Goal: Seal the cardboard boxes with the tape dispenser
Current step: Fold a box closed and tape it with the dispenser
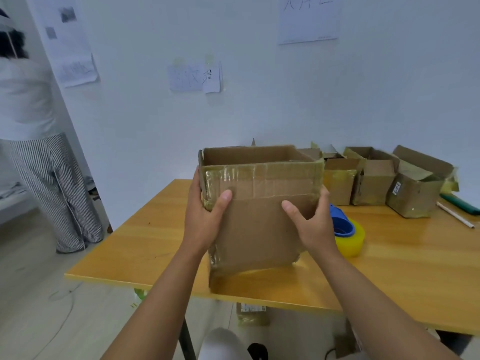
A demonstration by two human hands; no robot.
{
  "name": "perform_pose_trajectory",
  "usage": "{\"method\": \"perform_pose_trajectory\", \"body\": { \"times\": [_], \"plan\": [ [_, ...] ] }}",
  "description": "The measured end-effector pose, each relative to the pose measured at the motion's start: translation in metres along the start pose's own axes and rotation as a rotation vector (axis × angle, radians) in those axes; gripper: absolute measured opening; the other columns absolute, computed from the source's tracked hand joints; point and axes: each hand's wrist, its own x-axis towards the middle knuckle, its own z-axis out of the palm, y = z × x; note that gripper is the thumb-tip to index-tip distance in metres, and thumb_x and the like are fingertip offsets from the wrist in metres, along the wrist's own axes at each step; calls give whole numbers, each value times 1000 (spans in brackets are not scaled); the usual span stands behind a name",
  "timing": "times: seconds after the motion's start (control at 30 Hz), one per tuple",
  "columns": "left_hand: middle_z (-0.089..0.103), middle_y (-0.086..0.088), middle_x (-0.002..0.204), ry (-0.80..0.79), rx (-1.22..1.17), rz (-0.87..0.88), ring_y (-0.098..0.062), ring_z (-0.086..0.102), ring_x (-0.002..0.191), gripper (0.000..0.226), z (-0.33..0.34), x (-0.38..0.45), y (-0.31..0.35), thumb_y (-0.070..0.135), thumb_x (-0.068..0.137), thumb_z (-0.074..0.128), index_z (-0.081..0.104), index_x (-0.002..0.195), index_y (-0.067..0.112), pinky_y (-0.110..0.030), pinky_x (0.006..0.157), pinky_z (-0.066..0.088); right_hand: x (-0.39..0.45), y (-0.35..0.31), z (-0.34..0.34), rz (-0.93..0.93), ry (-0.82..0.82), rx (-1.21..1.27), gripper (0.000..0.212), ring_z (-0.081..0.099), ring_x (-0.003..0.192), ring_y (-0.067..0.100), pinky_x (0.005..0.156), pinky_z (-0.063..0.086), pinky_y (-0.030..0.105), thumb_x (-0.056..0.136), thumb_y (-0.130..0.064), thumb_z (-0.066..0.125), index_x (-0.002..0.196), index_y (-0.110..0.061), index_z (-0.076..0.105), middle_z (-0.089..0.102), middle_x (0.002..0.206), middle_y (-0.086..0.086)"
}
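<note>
A brown cardboard box [259, 224] with old tape along its upper flap is held tilted above the wooden table [402, 276], its top open. My left hand [205, 216] grips its left side, thumb on the front face. On the box's right side my right hand [311, 222] grips it, thumb also on the front. A blue tape dispenser with a yellow tape roll [348, 236] lies on the table just right of the box, partly hidden behind my right hand.
Several smaller open cardboard boxes [374, 183] stand in a row along the wall at the back right. A green object [459, 203] and a white stick [454, 216] lie at the far right. A person [39, 141] stands at the left.
</note>
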Motion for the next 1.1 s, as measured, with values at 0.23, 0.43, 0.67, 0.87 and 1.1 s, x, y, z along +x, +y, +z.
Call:
{"method": "perform_pose_trajectory", "body": {
  "times": [0.23, 0.43, 0.67, 0.87, 1.1],
  "plan": [
    [51, 35, 132, -20, -3, -30, 15, 50, 117, 85, -10, 3, -9, 87, 73, 52, 30, 147, 51, -15, 88, 44, -2, 1, -12, 50, -154, 2, 130, 31, 145, 17, 116, 36, 49, 51, -88, 70, 156, -38, 11, 29, 160, -7],
    [51, 32, 134, -46, -26, -44, 12, 49, 120, 75, -2, -1, -11, 80, 80, 50, 32, 147, 49, -18, 92, 44, -2, 6, -14, 103, -163, 103, 132, 27, 147, 16, 118, 33, 46, 58, -76, 72, 159, -29, 2, 24, 163, -4],
    [52, 31, 134, -45, -27, -5, 9, 49, 123, 65, -1, 0, -10, 63, 89, 50, 34, 149, 43, -9, 91, 43, 1, -6, -14, 68, -150, 80, 120, 39, 142, 25, 113, 39, 52, 64, -82, 66, 155, -15, 24, 40, 155, 7],
    [50, 21, 141, -69, 1, 1, -2, 48, 130, 66, -5, 0, -14, 68, 88, 52, 34, 148, 45, -38, 104, 45, 0, 2, -11, 119, -109, 66, 102, 49, 130, 30, 104, 46, 51, 70, -76, 64, 140, -6, 39, 52, 141, 12],
    [39, 8, 153, -103, 15, 9, -17, 40, 140, 80, -8, -5, -16, 71, 85, 53, 23, 154, 41, -55, 110, 39, -1, 1, -8, 35, -20, 29, 51, 50, 69, -11, 64, 44, 14, 77, -67, 55, 103, -23, 50, 45, 79, -15]
  ]
}}
